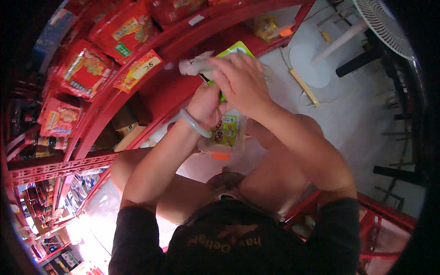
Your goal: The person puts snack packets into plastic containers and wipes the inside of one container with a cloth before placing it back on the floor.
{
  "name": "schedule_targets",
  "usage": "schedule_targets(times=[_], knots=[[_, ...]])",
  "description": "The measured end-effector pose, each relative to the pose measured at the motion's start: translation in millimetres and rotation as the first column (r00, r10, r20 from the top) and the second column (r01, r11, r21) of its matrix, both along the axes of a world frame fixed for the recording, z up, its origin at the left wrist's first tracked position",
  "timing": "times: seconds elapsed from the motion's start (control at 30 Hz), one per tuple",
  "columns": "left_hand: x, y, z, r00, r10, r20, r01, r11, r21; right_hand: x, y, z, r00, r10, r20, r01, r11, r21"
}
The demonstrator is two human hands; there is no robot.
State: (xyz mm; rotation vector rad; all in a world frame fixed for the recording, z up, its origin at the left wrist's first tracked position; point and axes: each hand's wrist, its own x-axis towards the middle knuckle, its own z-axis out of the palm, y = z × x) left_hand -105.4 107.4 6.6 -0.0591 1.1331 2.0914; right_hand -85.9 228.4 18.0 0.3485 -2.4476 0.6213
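My left hand (207,108), with a pale bangle (196,123) on its wrist, grips the lower edge of a green-and-white packet (236,50). Across the packet lies my right hand (240,80), hiding most of its face. A crumpled greyish-white cloth or tissue (196,65) sticks out from under the fingers of that hand. Lower down, between my knees, is a clear plastic tub or bag (240,132) with a green pictured label (229,130). An orange tag (220,155) shows at its near end.
Red metal shelving (165,86) curves along the left, with red snack packets (86,70) and a price card (138,71) on it. An open cardboard box (129,135) sits on the lower shelf. At right a white pedestal fan (338,43) stands on the pale floor near a yellow stick (304,87).
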Motion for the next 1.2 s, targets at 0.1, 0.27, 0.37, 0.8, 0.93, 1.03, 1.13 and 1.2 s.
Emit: schedule_targets(times=[0.1,0.27,0.37,0.8,0.93,1.03,1.13,1.2], knots=[[12.0,-10.3,31.0,0.988,-0.009,-0.155,0.005,1.0,-0.028,-8.0,-9.4,16.5,0.945,-0.187,-0.27,0.191,0.981,-0.009],[26.1,-31.2,55.0,0.929,0.088,-0.359,-0.153,0.976,-0.155,-9.5,-36.6,38.0,0.871,-0.463,-0.164,0.432,0.881,-0.194],[16.1,-43.4,61.5,0.903,0.076,-0.423,-0.145,0.98,-0.133,-41.0,-21.1,51.5,0.846,-0.519,0.119,0.525,0.775,-0.352],[-31.1,-19.7,49.6,0.701,0.09,-0.708,-0.156,0.987,-0.028,-42.3,-7.7,28.3,0.926,0.339,0.166,0.099,0.206,-0.974],[-52.4,-45.5,70.9,0.97,-0.221,-0.103,0.244,0.856,0.457,-41.6,2.6,40.7,0.863,0.442,0.247,0.149,0.244,-0.958],[-67.1,-51.6,64.5,0.964,-0.191,-0.184,0.235,0.936,0.261,-45.7,18.9,44.6,0.75,0.579,0.319,0.148,0.323,-0.935],[-65.0,-47.4,57.8,0.983,-0.178,-0.045,0.178,0.984,-0.008,-44.3,6.5,47.9,0.833,0.379,0.404,0.18,0.505,-0.844],[-67.9,-48.6,50.7,0.979,-0.198,-0.042,0.201,0.971,0.129,-43.6,3.3,49.9,0.862,0.316,0.395,0.209,0.488,-0.847]])
